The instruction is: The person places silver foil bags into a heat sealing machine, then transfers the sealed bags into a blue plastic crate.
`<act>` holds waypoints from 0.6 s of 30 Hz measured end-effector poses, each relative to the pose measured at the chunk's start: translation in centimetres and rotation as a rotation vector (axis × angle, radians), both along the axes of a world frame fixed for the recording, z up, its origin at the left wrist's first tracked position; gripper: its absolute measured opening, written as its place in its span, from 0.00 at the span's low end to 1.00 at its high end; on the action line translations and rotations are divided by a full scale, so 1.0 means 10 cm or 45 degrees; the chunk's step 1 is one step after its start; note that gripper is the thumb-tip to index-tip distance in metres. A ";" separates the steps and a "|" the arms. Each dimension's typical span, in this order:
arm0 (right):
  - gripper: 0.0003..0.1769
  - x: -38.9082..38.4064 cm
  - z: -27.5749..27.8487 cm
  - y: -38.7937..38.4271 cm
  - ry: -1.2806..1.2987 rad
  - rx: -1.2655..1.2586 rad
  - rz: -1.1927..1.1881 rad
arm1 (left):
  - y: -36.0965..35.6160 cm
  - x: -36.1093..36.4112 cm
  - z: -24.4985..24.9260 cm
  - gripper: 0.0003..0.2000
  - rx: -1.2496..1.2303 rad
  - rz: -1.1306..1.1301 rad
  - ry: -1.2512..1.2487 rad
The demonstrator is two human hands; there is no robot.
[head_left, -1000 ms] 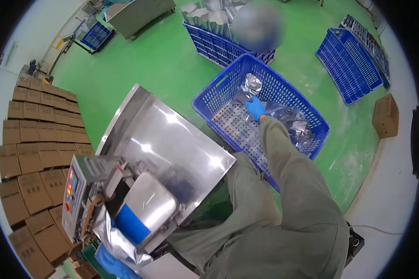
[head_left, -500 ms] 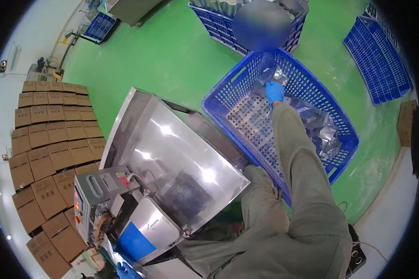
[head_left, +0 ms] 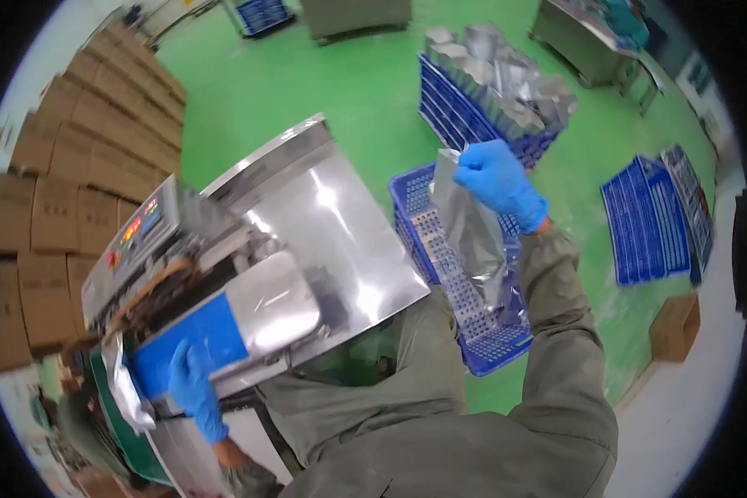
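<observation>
My gloved right hand (head_left: 500,181) is closed on the top edge of a silver foil pouch (head_left: 471,228). The pouch hangs over a blue plastic basket (head_left: 412,192), where more crumpled silver foil is partly visible. My gloved left hand (head_left: 192,390) is at the near edge of a blue belt (head_left: 192,344) on a bag sealing machine (head_left: 153,236) with red lit digits. Its fingers look extended, and nothing shows in them. Left of the belt, another silver pouch (head_left: 123,383) stands out from the machine's end, beside a green crate (head_left: 108,432).
A shiny steel table (head_left: 349,224) lies between the machine and the basket. Stacked cartons (head_left: 50,224) line the left. A blue crate full of silver pouches (head_left: 452,104) stands beyond the basket. More blue crates (head_left: 646,224) and an open carton (head_left: 675,328) are at right.
My right hand has come up out of the basket with a silver pouch. My left hand has moved from the bottom edge up to the blue belt. The view has turned.
</observation>
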State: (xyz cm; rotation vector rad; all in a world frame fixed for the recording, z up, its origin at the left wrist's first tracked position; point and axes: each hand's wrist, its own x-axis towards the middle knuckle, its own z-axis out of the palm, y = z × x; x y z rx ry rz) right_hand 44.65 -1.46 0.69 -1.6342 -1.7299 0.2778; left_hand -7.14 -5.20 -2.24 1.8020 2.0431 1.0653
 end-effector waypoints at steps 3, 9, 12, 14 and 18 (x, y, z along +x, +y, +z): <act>0.08 -0.51 0.95 -0.21 -0.088 0.137 0.244 | 0.02 0.16 0.11 0.10 0.048 -0.283 -0.144; 0.06 -1.34 1.84 -0.32 0.447 0.006 0.434 | 0.05 0.48 0.89 0.12 0.256 -0.690 -0.430; 0.07 -1.57 1.63 0.00 0.340 -0.090 0.589 | 0.14 0.46 1.10 0.14 0.354 -0.709 -0.621; 0.07 -1.80 1.51 0.10 0.246 -0.123 0.675 | 0.33 0.39 1.08 0.14 0.576 -0.662 -0.455; 0.07 -2.16 1.58 0.17 -0.098 -0.097 0.739 | 0.75 0.15 1.28 0.13 0.925 -0.884 0.109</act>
